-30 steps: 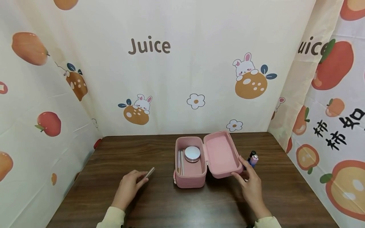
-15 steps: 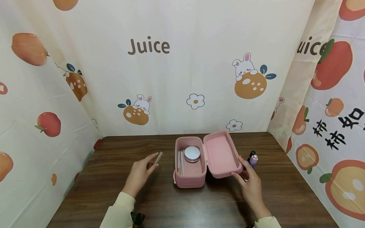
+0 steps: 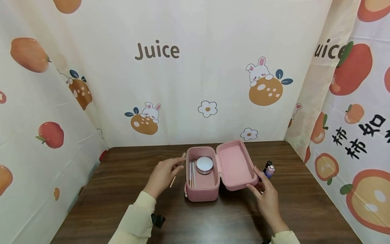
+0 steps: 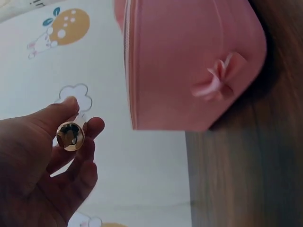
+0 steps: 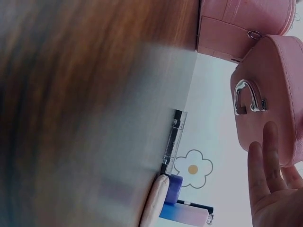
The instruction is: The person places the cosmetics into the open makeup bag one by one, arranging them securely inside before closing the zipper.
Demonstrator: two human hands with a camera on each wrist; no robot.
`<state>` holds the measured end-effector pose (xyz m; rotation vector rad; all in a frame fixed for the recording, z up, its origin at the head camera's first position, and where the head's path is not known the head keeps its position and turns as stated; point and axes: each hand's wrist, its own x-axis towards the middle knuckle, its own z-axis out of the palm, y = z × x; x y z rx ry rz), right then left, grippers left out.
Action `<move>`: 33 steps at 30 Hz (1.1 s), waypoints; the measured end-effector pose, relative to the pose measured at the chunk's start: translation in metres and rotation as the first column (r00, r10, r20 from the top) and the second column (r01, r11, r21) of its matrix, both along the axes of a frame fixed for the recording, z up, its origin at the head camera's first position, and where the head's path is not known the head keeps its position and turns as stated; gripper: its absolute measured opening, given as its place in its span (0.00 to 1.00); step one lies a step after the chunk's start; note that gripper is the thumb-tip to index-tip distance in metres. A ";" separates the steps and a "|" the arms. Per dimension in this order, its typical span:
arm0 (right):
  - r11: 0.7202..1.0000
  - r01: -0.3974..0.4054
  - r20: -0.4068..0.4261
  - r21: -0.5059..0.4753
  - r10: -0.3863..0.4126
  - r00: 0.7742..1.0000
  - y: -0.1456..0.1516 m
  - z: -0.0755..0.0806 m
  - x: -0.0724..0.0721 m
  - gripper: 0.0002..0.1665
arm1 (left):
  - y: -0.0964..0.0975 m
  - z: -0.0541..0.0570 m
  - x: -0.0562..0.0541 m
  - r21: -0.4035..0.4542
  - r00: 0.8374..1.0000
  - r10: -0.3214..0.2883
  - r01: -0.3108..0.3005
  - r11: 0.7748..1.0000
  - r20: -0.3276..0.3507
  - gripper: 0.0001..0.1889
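My left hand (image 3: 163,174) pinches a slender stick with a shiny gold end (image 4: 71,136) between thumb and fingertips, just left of the pink cosmetic case (image 3: 202,195). The stick's upper tip overlaps the case's left rim in the head view. Inside the case lie a round compact with a whitish top (image 3: 204,164) and thin pale sticks (image 3: 192,174) along the left wall. The hinged lid (image 3: 236,162) is folded out to the right. My right hand (image 3: 268,200) holds its front right corner, thumb at the front edge, with fingers against the lid's outside in the right wrist view.
Behind the right hand, a pink-and-blue tube (image 3: 269,171) stands beside a black-capped one (image 3: 268,164). The right wrist view adds a clear slim container (image 5: 174,142) and a pale rounded item (image 5: 155,201). A printed curtain (image 3: 182,84) encloses the dark wooden table (image 3: 131,159).
My left hand has moved right and away from me, bringing the stick from the left of the table up to the case's left side. My right hand and the lid have stayed put.
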<state>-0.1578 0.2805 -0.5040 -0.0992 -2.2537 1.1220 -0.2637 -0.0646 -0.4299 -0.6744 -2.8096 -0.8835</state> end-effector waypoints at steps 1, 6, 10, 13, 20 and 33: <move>1.000 0.000 -0.001 0.001 0.000 1.000 0.000 0.000 0.000 0.43 | 0.003 0.001 -0.001 -0.014 1.000 -0.010 0.010 1.000 -0.011 0.19; 1.000 0.007 -0.003 0.006 -0.007 1.000 0.001 0.000 0.000 0.44 | 0.020 0.003 -0.011 -0.121 0.995 -0.060 0.050 0.991 -0.083 0.18; 1.000 0.011 -0.004 0.010 -0.011 1.000 0.002 0.000 0.000 0.43 | 0.036 0.003 -0.023 -0.207 0.990 -0.103 0.081 0.975 -0.099 0.19; 1.000 0.012 -0.004 0.013 -0.012 1.000 0.002 0.000 0.001 0.43 | 0.044 0.000 -0.031 -0.240 0.985 -0.132 0.102 0.965 -0.112 0.20; 1.000 -0.001 -0.001 -0.006 0.001 1.000 -0.001 0.000 0.001 0.44 | 0.049 -0.008 -0.036 -0.301 0.988 -0.125 0.094 0.949 -0.086 0.21; 1.000 -0.021 -0.049 -0.014 0.020 0.999 0.000 -0.002 0.000 0.44 | 0.058 -0.021 -0.050 -0.398 0.975 -0.125 0.041 0.916 -0.186 0.21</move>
